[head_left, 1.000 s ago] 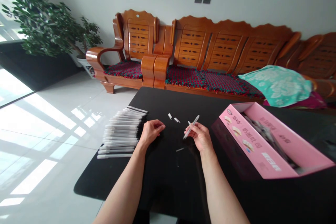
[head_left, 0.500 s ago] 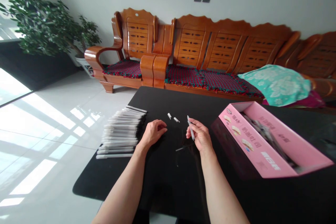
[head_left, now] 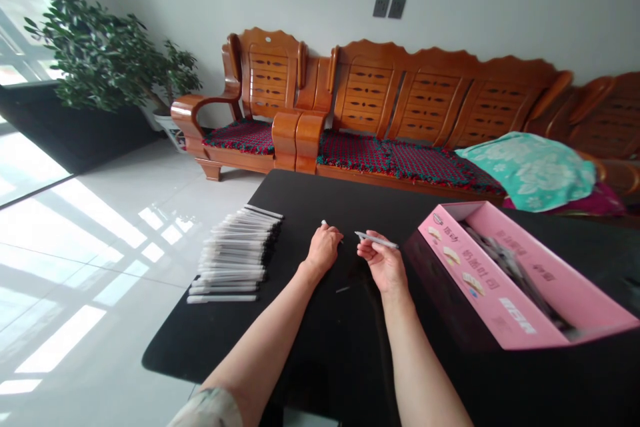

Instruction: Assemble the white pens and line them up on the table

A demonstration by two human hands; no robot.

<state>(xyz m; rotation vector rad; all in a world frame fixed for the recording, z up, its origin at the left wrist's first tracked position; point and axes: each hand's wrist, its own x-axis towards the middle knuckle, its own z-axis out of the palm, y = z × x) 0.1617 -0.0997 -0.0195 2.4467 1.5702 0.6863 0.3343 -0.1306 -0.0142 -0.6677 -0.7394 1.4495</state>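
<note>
My right hand [head_left: 384, 261] is closed round a thin white pen [head_left: 376, 239], which lies nearly level and points left. My left hand [head_left: 324, 245] rests palm down on the black table [head_left: 320, 340], its fingers curled over the spot where two small white caps lay; one cap [head_left: 324, 222] still shows at the knuckles. What the fingers grip is hidden. A thin dark refill [head_left: 343, 289] lies on the table between my wrists. A long row of white pens [head_left: 235, 255] lies to the left of my left hand.
An open pink cardboard box [head_left: 505, 280] with dark contents stands at the right on the table. Behind the table are wooden sofas [head_left: 400, 100] with red cushions and a turquoise cloth [head_left: 530, 170]. A potted plant [head_left: 110, 60] stands at the far left on a white tiled floor.
My left hand has moved right and forward onto the small caps. My right hand has swung the pen from upright down to nearly level, tip pointing left.
</note>
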